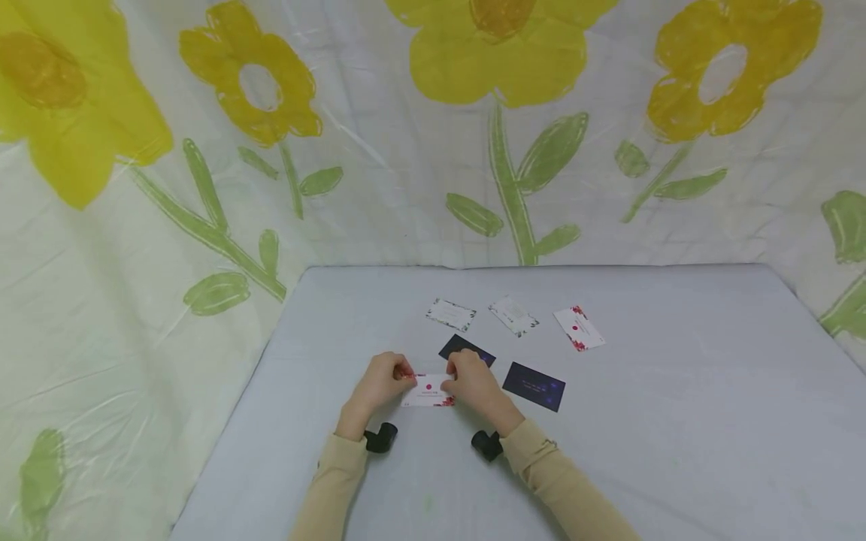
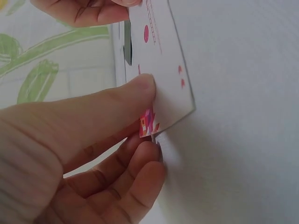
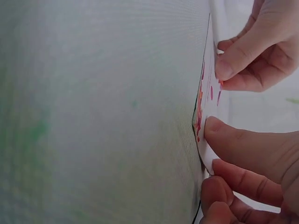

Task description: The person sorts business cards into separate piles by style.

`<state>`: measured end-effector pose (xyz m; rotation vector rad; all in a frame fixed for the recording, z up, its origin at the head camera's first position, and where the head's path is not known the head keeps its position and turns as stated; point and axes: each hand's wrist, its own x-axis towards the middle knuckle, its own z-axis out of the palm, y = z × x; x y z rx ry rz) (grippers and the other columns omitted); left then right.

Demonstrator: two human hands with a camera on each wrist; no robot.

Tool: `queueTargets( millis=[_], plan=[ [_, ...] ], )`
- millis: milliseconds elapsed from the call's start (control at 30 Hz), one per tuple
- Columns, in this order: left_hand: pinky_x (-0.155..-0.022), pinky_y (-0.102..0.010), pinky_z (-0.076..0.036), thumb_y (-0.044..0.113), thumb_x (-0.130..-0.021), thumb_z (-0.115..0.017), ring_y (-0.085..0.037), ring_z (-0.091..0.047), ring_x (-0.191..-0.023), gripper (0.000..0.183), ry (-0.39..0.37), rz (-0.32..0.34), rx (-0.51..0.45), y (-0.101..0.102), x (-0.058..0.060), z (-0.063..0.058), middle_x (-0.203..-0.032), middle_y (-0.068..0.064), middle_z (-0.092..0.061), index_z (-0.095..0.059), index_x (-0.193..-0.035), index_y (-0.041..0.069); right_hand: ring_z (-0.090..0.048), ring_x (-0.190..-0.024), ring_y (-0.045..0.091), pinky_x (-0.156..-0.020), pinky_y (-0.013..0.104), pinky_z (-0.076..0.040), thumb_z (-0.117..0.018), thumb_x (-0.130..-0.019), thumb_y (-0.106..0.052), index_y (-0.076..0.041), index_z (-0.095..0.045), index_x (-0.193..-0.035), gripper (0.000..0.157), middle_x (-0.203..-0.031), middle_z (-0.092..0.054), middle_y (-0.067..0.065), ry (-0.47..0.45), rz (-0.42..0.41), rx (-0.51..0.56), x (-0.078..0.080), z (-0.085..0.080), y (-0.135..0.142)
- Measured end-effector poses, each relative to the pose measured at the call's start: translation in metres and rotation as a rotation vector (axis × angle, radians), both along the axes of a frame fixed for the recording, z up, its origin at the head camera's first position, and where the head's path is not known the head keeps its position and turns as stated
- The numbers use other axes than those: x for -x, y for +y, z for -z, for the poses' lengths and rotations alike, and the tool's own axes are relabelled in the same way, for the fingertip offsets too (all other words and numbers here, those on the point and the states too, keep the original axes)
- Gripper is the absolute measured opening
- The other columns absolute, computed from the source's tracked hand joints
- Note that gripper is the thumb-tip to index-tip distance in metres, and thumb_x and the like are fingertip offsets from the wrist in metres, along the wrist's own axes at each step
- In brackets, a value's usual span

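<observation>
"White card (image 1: 429, 392), pinched at both ends. What could spoil that?"

"Uneven force, I'd say. Left hand (image 1: 376, 387) has one end and right hand (image 1: 480, 387) the other, each nearly closed, thumb on the printed face, fingers curled at the edge or behind. Push the ends together and stock that thin might buckle or crease."

"And if one pinch were weaker?"

"That end could slip free and the card would swing askew. The left thumb (image 2: 145, 88) covers only a small patch near its end, so I'd watch there."

"Where does the card sit, exactly?"

"Between the two hands, face up, the middle of its print uncovered. It's low over the bench (image 1: 676, 421); whether the near edge touches, I can't tell."

"Anything close enough to knock?"

"In the head view the right hand partly covers a dark card (image 1: 456, 343) just beyond, so a careless sweep might drag it. A second dark card (image 1: 534, 387) lies just right of that hand."

"Farther out?"

"One leafy card (image 1: 451, 314), another leafy card (image 1: 514, 315) and a red-flowered card (image 1: 578, 328), well apart from the fingers. Only a wide reach would disturb those."
</observation>
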<state>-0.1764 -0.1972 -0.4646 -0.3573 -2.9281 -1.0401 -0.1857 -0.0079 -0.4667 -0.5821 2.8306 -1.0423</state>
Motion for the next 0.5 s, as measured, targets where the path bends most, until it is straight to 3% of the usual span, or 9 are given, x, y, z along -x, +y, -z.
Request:
queueTargets(
  millis=[233,500],
  plan=[
    [-0.060,-0.026,-0.038,0.001,-0.074,-0.072,-0.013,-0.044,-0.065,0.010,0.003,-0.001,0.040,0.0024,-0.0005,0.0004,-0.068,-0.002,-0.050,-0.062,-0.074,0.003,-0.042,-0.069,0.017,-0.058,0.028,-0.036,-0.074,-0.075,-0.012,-0.005,-0.055,-0.075,0.020,-0.073,-0.044,0.003,-0.014,0.011,-0.026,-0.0003,0.0011,0.0012],
    [-0.062,-0.028,-0.042,0.002,-0.078,-0.070,-0.014,-0.047,-0.067,0.007,-0.035,0.014,0.114,0.0092,-0.0008,-0.0055,-0.071,-0.002,-0.052,-0.063,-0.076,0.004,-0.042,-0.065,0.017,-0.054,0.029,-0.036,-0.073,-0.075,-0.011,-0.004,-0.055,-0.072,0.020,-0.072,-0.043,0.004,0.051,0.007,-0.028,-0.0050,0.0003,0.0019]
  ],
)
